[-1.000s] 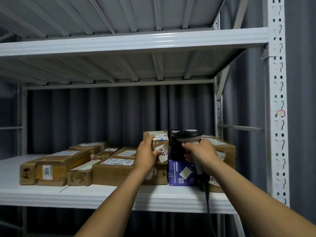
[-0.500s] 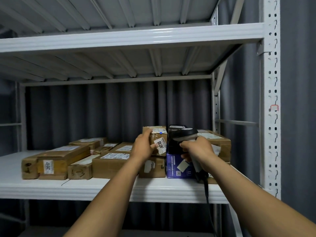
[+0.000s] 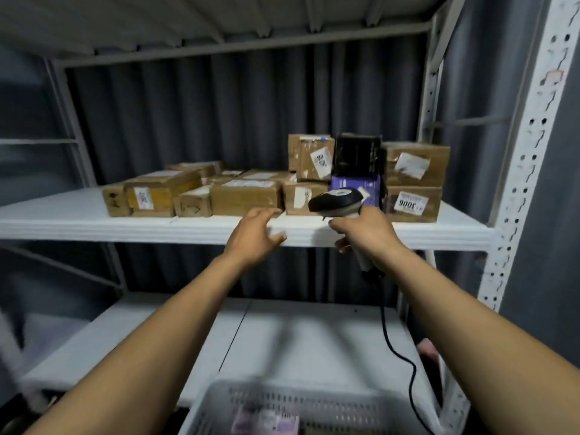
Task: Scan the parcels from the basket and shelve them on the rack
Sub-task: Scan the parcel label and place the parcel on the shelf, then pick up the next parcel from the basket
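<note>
So the shelf (image 3: 94,221) in front of me is packed with brown cardboard parcels, a low row on the left (image 3: 153,194) and a taller stack at the right end: a small brown box (image 3: 310,157) with a slanted white label sitting on another carton, a black box (image 3: 357,155) on top of a purple one (image 3: 354,185), then two more cartons (image 3: 416,180) against the white perforated upright (image 3: 530,146). Nothing sits between my hands and that stack, just the shelf's front lip. Dark grey curtain-like backing behind the rack, a bare white shelf (image 3: 298,334) lower down, and the pale slotted basket (image 3: 301,403) at the bottom edge with something purplish and blurry inside. My right hand (image 3: 364,233) is wrapped around the handle of the scanner (image 3: 340,200), its head pointing left, handle running down and to the right, black cable (image 3: 392,340) dangling off it. My left hand (image 3: 254,233) is empty, fingers loosely spread, just in front of the shelf edge.
</note>
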Demonstrator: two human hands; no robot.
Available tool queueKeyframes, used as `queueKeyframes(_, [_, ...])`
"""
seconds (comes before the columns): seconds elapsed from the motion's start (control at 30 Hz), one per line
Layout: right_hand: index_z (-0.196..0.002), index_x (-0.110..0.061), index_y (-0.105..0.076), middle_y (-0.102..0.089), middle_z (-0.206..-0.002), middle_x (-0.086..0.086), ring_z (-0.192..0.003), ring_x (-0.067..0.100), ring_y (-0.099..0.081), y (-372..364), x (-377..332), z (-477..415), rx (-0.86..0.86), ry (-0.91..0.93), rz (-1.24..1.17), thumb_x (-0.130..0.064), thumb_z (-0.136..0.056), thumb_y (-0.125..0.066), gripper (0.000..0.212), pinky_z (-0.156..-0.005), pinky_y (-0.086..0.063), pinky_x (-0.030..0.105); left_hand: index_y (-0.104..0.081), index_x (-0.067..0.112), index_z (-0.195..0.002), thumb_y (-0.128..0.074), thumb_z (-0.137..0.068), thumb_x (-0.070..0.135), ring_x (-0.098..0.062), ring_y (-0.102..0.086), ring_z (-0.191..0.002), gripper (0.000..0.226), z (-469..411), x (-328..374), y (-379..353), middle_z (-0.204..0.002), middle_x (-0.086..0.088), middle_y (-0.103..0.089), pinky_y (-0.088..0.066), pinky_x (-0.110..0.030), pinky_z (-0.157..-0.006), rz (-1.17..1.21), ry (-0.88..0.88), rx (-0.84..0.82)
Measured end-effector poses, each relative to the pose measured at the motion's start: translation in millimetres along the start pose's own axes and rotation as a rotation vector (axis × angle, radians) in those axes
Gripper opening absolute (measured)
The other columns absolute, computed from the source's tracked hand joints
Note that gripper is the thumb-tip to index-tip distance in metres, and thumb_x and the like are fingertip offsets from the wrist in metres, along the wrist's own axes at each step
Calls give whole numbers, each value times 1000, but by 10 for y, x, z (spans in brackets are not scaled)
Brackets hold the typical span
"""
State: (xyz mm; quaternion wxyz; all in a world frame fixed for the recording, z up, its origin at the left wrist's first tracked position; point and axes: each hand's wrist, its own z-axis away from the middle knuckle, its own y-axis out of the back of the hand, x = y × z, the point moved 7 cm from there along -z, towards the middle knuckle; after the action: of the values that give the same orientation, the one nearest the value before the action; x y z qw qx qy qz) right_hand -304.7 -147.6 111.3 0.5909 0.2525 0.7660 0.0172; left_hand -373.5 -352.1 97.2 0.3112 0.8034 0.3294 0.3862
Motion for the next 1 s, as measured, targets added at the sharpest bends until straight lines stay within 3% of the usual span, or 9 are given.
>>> queueKeyframes(0.07, [-83, -12, -66, -67, -65, 2, -49, 13, -65, -125, 159, 168, -11, -14, 88, -21, -80, -67, 10, -50, -52, 18, -51, 21, -137, -70, -87, 29, -21, -46, -128, 55, 259, -220, -130, -140, -6, -47, -32, -25, -105, -6, 37, -33])
queueKeyframes(0.13, [-80, -12, -66, -67, -62, 3, -47, 11, -62, -281, 347, 345, -38, -59, 130, -24, -80, -66, 12, -44, -46, 15, -53, 19, -135, -72, -86, 28, -20, -46, -128, 54, 527, -448, -270, -139, -7, -49, -33, -26, -106, -13, 75, -65])
queueKeyframes(0.3, [-83, -4, -68, -68, -71, 10, -51, 19, -61, -750, 924, 750, -142, -180, 132, -19, -79, -66, 16, -57, -55, 32, -55, 17, -133, -70, -87, 28, -21, -48, -127, 50, 1211, -993, -699, -137, -5, -51, -34, -27, -106, -28, 187, -189])
queueKeyframes(0.57, [-92, -6, -65, -68, -79, 9, -50, 17, -60, -1396, 1766, 1227, -305, -343, 175, -16, -81, -67, 15, -51, -49, 25, -55, 16, -133, -69, -88, 25, -22, -49, -127, 48, 2195, -1745, -1432, -138, -8, -51, -34, -27, -106, 4, 366, -387])
queueKeyframes(0.7, [-89, -1, -65, -64, -71, 7, -51, 13, -57, -1679, 2109, 1430, -402, -360, 253, -16, -83, -69, 16, -50, -45, 20, -58, 11, -130, -70, -86, 21, -23, -52, -123, 47, 2697, -2017, -1821, -134, -10, -55, -35, -23, -102, 43, 453, -478])
queueKeyframes(0.77, [-88, 5, -64, -59, -63, 7, -57, 20, -57, -1814, 2269, 1513, -458, -375, 306, -18, -85, -68, 23, -61, -47, 31, -59, 13, -128, -71, -86, 22, -24, -53, -121, 45, 2929, -2162, -1997, -133, -11, -55, -37, -24, -99, 54, 502, -527])
queueKeyframes(0.83, [-78, 0, -60, -56, -60, 6, -66, 26, -59, -1941, 2439, 1606, -513, -404, 348, -20, -86, -68, 22, -68, -49, 38, -58, 16, -130, -71, -86, 25, -25, -51, -122, 47, 3152, -2323, -2173, -136, -11, -52, -37, -28, -102, 52, 558, -570])
queueKeyframes(0.93, [-66, -17, -50, -54, -56, -1, -57, 17, -56, -2066, 2676, 1705, -515, -442, 352, -25, -85, -70, 29, -51, -42, 19, -50, 17, -138, -71, -85, 35, -26, -48, -126, 59, 3453, -2550, -2412, -144, -10, -41, -39, -31, -103, 29, 659, -640])
queueKeyframes(1.0, [-65, -17, -52, -53, -57, -4, -55, 7, -51, -2123, 2790, 1757, -514, -438, 376, -29, -85, -71, 31, -45, -37, 11, -46, 18, -140, -71, -84, 38, -28, -46, -128, 64, 3618, -2661, -2562, -148, -10, -34, -39, -33, -105, 24, 707, -679])
